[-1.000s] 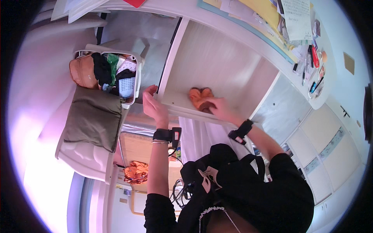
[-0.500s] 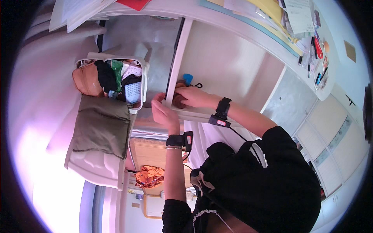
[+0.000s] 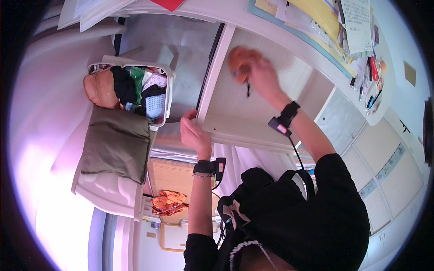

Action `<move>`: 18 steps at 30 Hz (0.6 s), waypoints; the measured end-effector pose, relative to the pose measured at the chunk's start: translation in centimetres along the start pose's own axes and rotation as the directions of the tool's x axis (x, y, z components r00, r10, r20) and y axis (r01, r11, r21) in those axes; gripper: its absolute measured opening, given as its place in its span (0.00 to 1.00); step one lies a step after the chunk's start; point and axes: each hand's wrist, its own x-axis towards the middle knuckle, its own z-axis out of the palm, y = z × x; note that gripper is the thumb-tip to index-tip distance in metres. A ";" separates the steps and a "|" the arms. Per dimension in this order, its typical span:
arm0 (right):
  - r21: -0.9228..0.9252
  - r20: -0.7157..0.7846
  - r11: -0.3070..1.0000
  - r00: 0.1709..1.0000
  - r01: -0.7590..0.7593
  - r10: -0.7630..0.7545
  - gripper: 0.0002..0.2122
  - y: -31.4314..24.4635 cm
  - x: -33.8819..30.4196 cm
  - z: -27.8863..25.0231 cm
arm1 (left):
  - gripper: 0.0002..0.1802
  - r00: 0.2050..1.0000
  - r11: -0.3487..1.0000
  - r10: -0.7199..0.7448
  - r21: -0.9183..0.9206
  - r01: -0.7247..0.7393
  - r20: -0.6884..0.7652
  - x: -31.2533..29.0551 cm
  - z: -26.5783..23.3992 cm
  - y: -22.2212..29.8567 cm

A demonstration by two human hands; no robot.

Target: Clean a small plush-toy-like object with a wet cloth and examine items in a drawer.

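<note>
While the left hand (image 3: 195,133) rests its bent fingers against the near left corner of the pulled-out, off-white drawer (image 3: 216,72) with a pale wood-grain bottom, the right hand (image 3: 266,82) has its fingers closed around a rounded, soft-looking orange bundle (image 3: 239,58). Probably the left hand sits there to steady the drawer; whether it truly grips the corner or only leans on it, I cannot tell. The bundle is over the far left part of the drawer's bottom, clasped from its right side, likely because the right arm comes in from that direction. Motion blur hides whether it touches the wood; a short dark strap (image 3: 248,90) hangs just below it. To the left, a white plastic bin (image 3: 170,101) packed with mixed items stands just beside a flat olive-green cloth cushion (image 3: 116,143), which seems to pad the white moulded-plastic chair (image 3: 108,194) under it.
</note>
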 end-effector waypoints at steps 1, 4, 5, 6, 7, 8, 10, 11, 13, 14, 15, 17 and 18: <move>0.003 0.061 0.974 0.973 -0.225 0.224 0.17 1.2 1.4 -1.5 | 0.24 1.000 1.000 0.000 0.008 0.000 0.002 0.0 0.1 0.3; 0.014 -0.227 0.993 0.967 -0.120 0.119 0.21 3.3 1.7 -0.3 | 0.24 1.000 1.000 0.009 0.013 -0.009 0.012 0.1 0.0 0.7; 0.012 -0.224 0.993 0.967 -0.120 0.119 0.21 2.5 1.1 0.2 | 0.24 1.000 1.000 0.005 0.020 -0.005 0.015 0.0 0.1 0.5; 0.043 -0.147 0.996 0.986 -0.078 0.084 0.23 1.3 0.2 0.6 | 0.24 1.000 1.000 0.003 0.016 -0.003 0.020 0.0 0.2 0.5; 0.088 -0.068 0.996 0.997 -0.033 0.039 0.24 -0.3 -0.7 1.1 | 0.23 1.000 0.999 0.008 0.045 -0.009 0.020 0.1 -0.1 0.4; 0.180 0.038 0.983 0.998 0.046 -0.054 0.26 -1.8 -1.9 2.0 | 0.23 1.000 0.998 0.012 0.069 -0.014 0.026 0.2 -0.3 0.4; 0.244 0.162 0.947 0.954 0.207 -0.251 0.28 -5.4 -5.3 4.0 | 0.23 1.000 0.998 0.000 0.057 -0.001 0.026 0.1 -0.3 0.6; 0.215 0.187 0.927 0.919 0.308 -0.348 0.27 -6.7 -6.2 4.4 | 0.23 1.000 0.998 0.008 0.060 -0.009 0.023 0.2 -0.3 0.6; 0.183 0.197 0.931 0.916 0.315 -0.349 0.25 -6.7 -6.7 4.7 | 0.23 0.999 0.997 0.018 0.071 -0.020 0.031 0.2 -0.2 0.4; 0.148 0.196 0.934 0.916 0.325 -0.350 0.24 -6.7 -6.6 4.7 | 0.23 1.000 0.997 0.011 0.073 -0.013 0.029 0.2 -0.2 0.4; 0.180 0.225 0.930 0.908 0.319 -0.355 0.23 -6.0 -6.2 4.6 | 0.23 1.000 0.998 0.015 0.065 -0.017 0.027 0.2 -0.2 0.4; 0.177 0.188 0.923 0.909 0.341 -0.372 0.22 -4.9 -4.8 3.0 | 0.23 1.000 0.997 0.021 0.079 -0.022 0.014 0.3 -0.3 0.2; 0.161 0.144 0.920 0.914 0.357 -0.380 0.22 -4.0 -3.9 2.3 | 0.23 1.000 0.997 0.014 0.080 -0.015 0.012 0.4 -0.2 0.4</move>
